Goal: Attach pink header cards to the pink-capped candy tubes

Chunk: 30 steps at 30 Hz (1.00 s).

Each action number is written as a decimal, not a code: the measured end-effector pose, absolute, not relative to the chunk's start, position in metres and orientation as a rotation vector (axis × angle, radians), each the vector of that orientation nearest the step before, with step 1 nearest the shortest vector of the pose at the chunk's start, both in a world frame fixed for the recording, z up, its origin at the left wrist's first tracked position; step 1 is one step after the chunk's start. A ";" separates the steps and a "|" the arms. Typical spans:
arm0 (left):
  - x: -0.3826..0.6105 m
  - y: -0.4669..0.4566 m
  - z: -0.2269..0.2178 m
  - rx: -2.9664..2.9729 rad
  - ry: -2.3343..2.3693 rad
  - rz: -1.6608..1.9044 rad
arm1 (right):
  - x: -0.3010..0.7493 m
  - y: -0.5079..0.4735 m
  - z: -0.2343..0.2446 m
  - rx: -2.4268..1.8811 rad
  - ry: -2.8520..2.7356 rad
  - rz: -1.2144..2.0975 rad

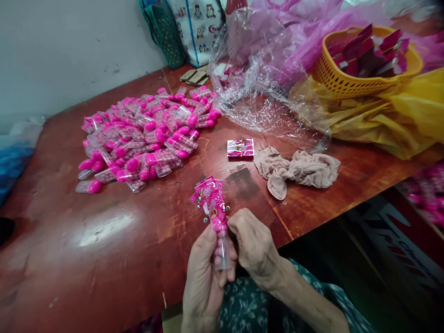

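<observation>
At six o'clock, nearest the viewer, two bare hands meet over a lap in patterned green cloth. The left hand [204,270] is closed around one clear tube [222,254] of pink balls, thumb on its near side. The right hand [258,245] is curled, fingertips bent in beside the tube; whether they pinch anything cannot be told. Printed pink pieces [210,196], several but too overlapped to count, fan out from the tube's upper end. The step in hand looks like fitting one of these pieces to the tube; the next move calls for a steady left hold and fine fingertip work from the right.

Just beyond are two small metal discs [205,220] on the reddish table [145,263]. Toward three o'clock lies one crumpled beige cloth [312,169]; near the centre, one small printed block [240,149]. At ten to eleven, a heap of pink-capped tubes [138,138] runs to dozens, too tangled to count. At one o'clock spreads clear plastic [256,108]; at two, one yellow basket [367,85] of dark pink packets. Farthest, around twelve, stand two bags [199,34], one white, one green.
</observation>
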<state>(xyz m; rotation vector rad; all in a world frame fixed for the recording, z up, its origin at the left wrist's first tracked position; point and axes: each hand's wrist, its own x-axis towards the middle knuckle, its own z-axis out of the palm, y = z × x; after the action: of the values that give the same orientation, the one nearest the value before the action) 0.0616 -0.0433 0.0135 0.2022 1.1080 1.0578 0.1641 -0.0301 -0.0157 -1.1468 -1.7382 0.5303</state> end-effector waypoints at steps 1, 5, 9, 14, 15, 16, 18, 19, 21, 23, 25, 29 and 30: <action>0.063 -0.044 0.014 0.193 1.110 1.070 | 0.163 -0.031 -0.016 -1.140 -1.733 0.506; 0.065 -0.046 0.014 0.204 1.155 1.118 | 0.160 -0.033 -0.016 -1.112 -1.710 0.465; 0.067 -0.047 0.013 0.244 1.193 1.164 | 0.158 -0.033 -0.020 -1.093 -1.698 0.471; 0.067 -0.048 0.013 0.244 1.215 1.170 | 0.156 -0.033 -0.024 -1.055 -1.666 0.421; 0.067 -0.049 0.014 0.249 1.213 1.172 | 0.155 -0.033 -0.024 -1.044 -1.657 0.416; 0.067 -0.050 0.014 0.252 1.210 1.176 | 0.155 -0.033 -0.022 -1.037 -1.642 0.423; 0.066 -0.051 0.014 0.243 1.195 1.175 | 0.155 -0.033 -0.018 -1.041 -1.597 0.471; 0.065 -0.052 0.013 0.224 1.177 1.168 | 0.156 -0.034 -0.016 -1.047 -1.577 0.499; 0.063 -0.052 0.013 0.173 1.136 1.147 | 0.156 -0.035 -0.014 -1.054 -1.561 0.528; 0.062 -0.052 0.012 0.133 1.107 1.128 | 0.155 -0.036 -0.014 -1.041 -1.589 0.494; 0.062 -0.052 0.011 0.125 1.118 1.125 | 0.153 -0.037 -0.016 -1.033 -1.617 0.441; 0.065 -0.050 0.012 0.211 1.197 1.158 | 0.150 -0.037 -0.022 -1.042 -1.621 0.383; 0.066 -0.049 0.012 0.231 1.216 1.169 | 0.150 -0.037 -0.023 -1.041 -1.619 0.380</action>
<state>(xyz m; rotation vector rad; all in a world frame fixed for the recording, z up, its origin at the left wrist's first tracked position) 0.0657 -0.0493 0.0122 0.2306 1.2156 1.1694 0.1498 -0.0368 -0.0228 -1.0411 -1.6194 0.3797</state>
